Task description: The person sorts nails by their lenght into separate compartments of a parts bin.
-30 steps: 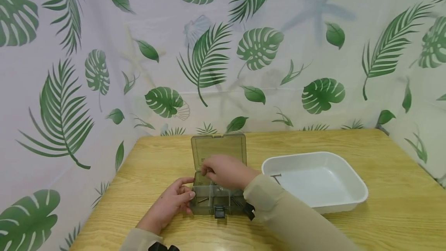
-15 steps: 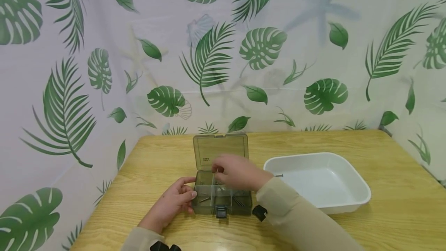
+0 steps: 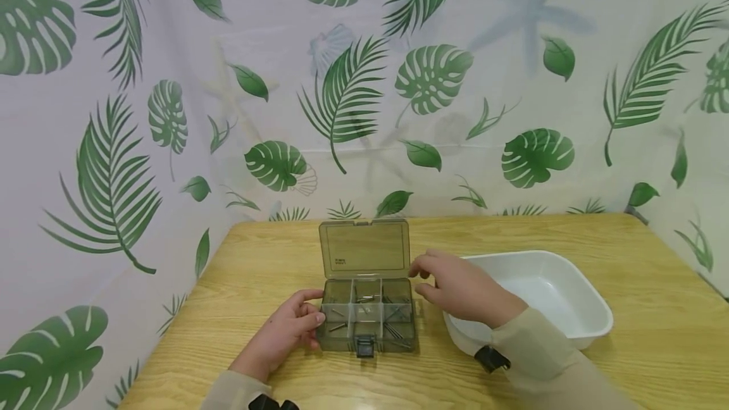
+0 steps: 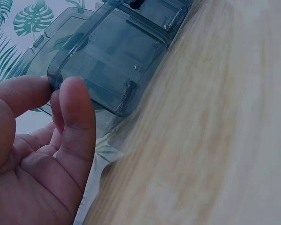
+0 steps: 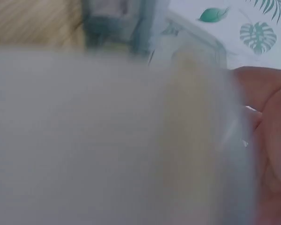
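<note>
A smoky transparent compartment box stands on the table, its lid raised at the back. Thin metal screws lie in several of its compartments. My left hand holds the box's left side; in the left wrist view thumb and forefinger meet at a corner of the box. Between the box and a white tray, my right hand hovers with loosely bent fingers and nothing visible in them. The tray's blurred wall hides part of that hand in the right wrist view.
To the right of the box is the white tray, its left part covered by the right hand and sleeve. A black latch sticks out from the box front. A leaf-patterned cloth hangs behind the wooden table.
My right hand has gone from above the box compartments rightward to the tray's left edge, uncovering the compartments. The screw seen earlier in the tray is out of sight. My left hand stays at the box.
</note>
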`<state>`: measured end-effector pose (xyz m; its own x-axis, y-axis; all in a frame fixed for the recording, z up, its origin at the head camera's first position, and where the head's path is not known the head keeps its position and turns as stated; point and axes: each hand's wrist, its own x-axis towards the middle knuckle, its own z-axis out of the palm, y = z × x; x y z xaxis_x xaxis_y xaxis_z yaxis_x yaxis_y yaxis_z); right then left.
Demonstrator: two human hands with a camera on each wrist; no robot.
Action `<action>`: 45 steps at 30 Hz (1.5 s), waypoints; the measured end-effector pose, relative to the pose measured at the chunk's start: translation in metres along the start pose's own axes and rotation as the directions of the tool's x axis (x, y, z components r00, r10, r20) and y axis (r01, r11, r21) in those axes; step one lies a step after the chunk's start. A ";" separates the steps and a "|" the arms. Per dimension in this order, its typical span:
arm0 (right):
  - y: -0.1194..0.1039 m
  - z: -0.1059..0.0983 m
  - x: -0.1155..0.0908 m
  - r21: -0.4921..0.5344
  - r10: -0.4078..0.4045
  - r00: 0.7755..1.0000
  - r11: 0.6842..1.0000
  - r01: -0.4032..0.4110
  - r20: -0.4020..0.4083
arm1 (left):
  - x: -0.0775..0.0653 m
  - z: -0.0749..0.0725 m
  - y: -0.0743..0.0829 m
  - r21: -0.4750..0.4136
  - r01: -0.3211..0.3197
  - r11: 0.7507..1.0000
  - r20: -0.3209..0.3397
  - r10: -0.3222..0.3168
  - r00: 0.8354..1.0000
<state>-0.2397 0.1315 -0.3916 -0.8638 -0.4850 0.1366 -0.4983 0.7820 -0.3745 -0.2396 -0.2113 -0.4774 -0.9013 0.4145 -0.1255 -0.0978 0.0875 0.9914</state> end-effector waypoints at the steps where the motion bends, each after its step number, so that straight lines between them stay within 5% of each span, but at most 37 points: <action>1: 0.005 -0.001 -0.005 -0.001 0.009 1.000 1.000 -0.009 -0.002 | 0.000 0.000 0.000 0.002 -0.001 1.000 -0.001 0.001 1.000; 17: 0.077 0.005 -0.043 -0.023 0.166 0.980 0.986 -0.164 0.110 | -0.001 -0.001 0.001 0.012 -0.002 1.000 0.000 0.002 1.000; 30: 0.084 0.014 -0.044 -0.040 0.241 0.947 0.970 -0.238 0.212 | 0.000 -0.001 0.000 0.015 -0.001 1.000 -0.001 0.001 1.000; 45: 0.087 0.014 -0.046 -0.122 0.286 0.950 0.955 -0.271 0.122 | 0.001 -0.001 0.001 0.026 0.007 1.000 -0.008 -0.006 1.000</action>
<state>-0.2425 0.2163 -0.4435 -0.9542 -0.2855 -0.0895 -0.2505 0.9259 -0.2827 -0.2409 -0.2118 -0.4769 -0.9040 0.4068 -0.1316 -0.0928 0.1137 0.9892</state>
